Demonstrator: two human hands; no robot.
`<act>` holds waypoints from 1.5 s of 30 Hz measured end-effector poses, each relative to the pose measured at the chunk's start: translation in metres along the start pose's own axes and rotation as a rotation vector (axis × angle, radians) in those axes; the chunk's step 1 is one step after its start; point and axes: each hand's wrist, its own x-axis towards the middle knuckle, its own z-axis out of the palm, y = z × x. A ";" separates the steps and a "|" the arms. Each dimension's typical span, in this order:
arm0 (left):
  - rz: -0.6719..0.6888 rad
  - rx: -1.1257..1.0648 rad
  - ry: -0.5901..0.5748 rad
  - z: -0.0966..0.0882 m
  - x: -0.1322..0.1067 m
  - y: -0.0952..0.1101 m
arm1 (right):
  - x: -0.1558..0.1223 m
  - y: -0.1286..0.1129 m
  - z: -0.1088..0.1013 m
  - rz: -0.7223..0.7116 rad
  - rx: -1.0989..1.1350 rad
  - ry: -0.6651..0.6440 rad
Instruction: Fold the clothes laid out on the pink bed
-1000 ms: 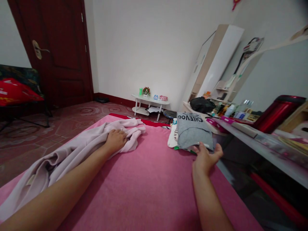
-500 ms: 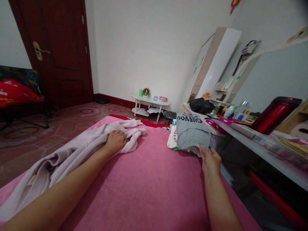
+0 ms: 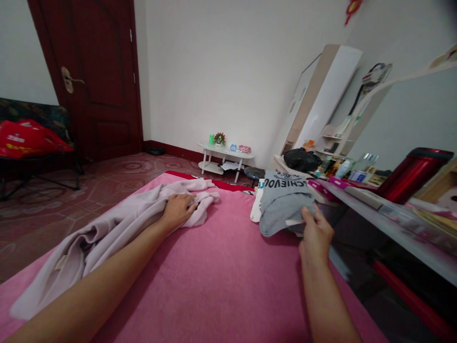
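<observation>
A pale lilac garment [image 3: 132, 214] lies loosely bunched along the left side of the pink bed cover [image 3: 221, 276]. My left hand [image 3: 179, 209] rests on its far end, fingers spread over the cloth. On the right side of the bed is a stack of folded clothes, with a grey T-shirt [image 3: 283, 202] with dark lettering on top. My right hand [image 3: 316, 231] pinches the near right edge of that grey T-shirt, thumb on top. White cloth [image 3: 255, 207] shows under it at the left.
A dressing table [image 3: 389, 212] with bottles, a black bag [image 3: 302, 157] and a red flask [image 3: 416, 174] stands close on the right. A low white table [image 3: 228, 151] is by the far wall. At left, a chair holds a red bag [image 3: 32, 138].
My right hand has closed on the grey T-shirt's edge and raised it a little, and its near flap has shifted. My left hand stays on the lilac garment. The view has turned slightly left.
</observation>
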 end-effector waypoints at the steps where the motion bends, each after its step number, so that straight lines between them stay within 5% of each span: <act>1: 0.001 -0.051 0.015 -0.002 0.000 0.003 | -0.018 -0.018 0.009 0.002 0.040 -0.125; 5: -0.072 -0.494 0.048 -0.007 -0.004 0.011 | -0.105 -0.099 0.030 0.087 0.086 -1.134; 7: -0.119 -0.680 -0.009 -0.012 -0.010 0.012 | -0.130 -0.126 0.030 0.136 0.102 -1.495; 8: -0.130 -0.727 -0.054 -0.016 -0.016 0.013 | -0.134 -0.133 0.028 0.146 0.098 -1.560; 11: -0.097 -0.744 -0.200 -0.036 -0.042 0.018 | -0.113 -0.122 0.023 0.057 -0.043 -1.367; 14: -0.035 -0.692 -0.347 -0.065 -0.076 0.028 | -0.080 -0.073 0.024 -0.141 -0.349 -1.062; 16: -0.021 -0.610 -0.399 -0.082 -0.099 0.033 | -0.070 -0.038 0.027 -0.210 -0.498 -0.974; 21: -0.128 -0.312 -0.366 -0.097 -0.145 0.021 | -0.091 0.011 0.033 -0.095 -0.468 -1.129; 24: -0.273 -0.299 -0.457 -0.092 -0.163 0.012 | -0.106 0.018 0.037 -0.102 -0.571 -1.133; 28: -0.290 -0.400 -0.512 -0.101 -0.163 0.020 | -0.107 0.019 0.041 -0.106 -0.602 -1.151; 31: -0.246 -0.334 -0.326 -0.137 -0.142 0.032 | -0.095 0.003 0.042 -0.067 -0.391 -0.981; 35: -0.093 -0.088 0.273 -0.192 -0.113 0.037 | -0.076 -0.038 0.036 -0.141 -0.024 -0.439; 37: 0.104 0.006 0.360 -0.206 -0.109 0.036 | -0.066 -0.056 0.028 -0.249 0.007 -0.415; 39: 0.265 0.011 0.170 -0.210 -0.115 0.038 | -0.053 -0.066 0.017 -0.225 -0.108 -0.713; 42: 0.352 -0.150 -0.322 -0.210 -0.135 0.050 | -0.037 -0.067 0.001 0.021 -0.330 -1.193; 45: 0.328 -0.300 -0.526 -0.212 -0.146 0.066 | -0.036 -0.056 0.002 0.057 -0.375 -1.112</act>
